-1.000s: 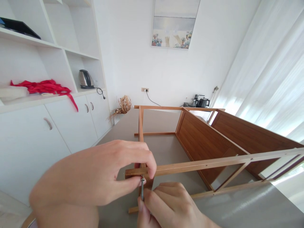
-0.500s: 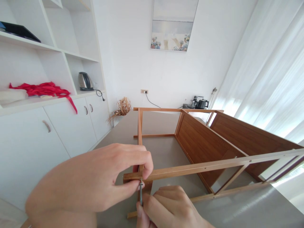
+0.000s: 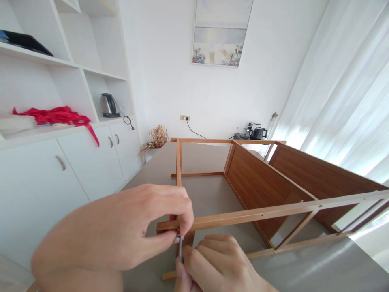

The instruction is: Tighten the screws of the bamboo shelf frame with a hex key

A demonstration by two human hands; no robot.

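A wooden shelf frame (image 3: 212, 221) lies on its side on the grey table. My left hand (image 3: 121, 227) curls over the end of its near rail, with the index finger and thumb pinched together just below the rail. A thin metal hex key (image 3: 180, 248) stands almost upright there, its upper end between those fingertips. My right hand (image 3: 220, 263) is closed around the lower part of the hex key. Whatever its tip meets at the rail is hidden by my left fingertips.
Brown shelf panels (image 3: 258, 174) span the frame to the right. White cabinets (image 3: 39, 182) stand on the left, with a kettle (image 3: 109, 105) and red cloth (image 3: 60, 115) above. A coffee maker (image 3: 251, 130) is at the back. White curtains (image 3: 340, 93) hang on the right.
My left fingertips have shifted slightly down and left, covering the metal end seen earlier by the rail. The hex key stays in my right hand, which has barely moved.
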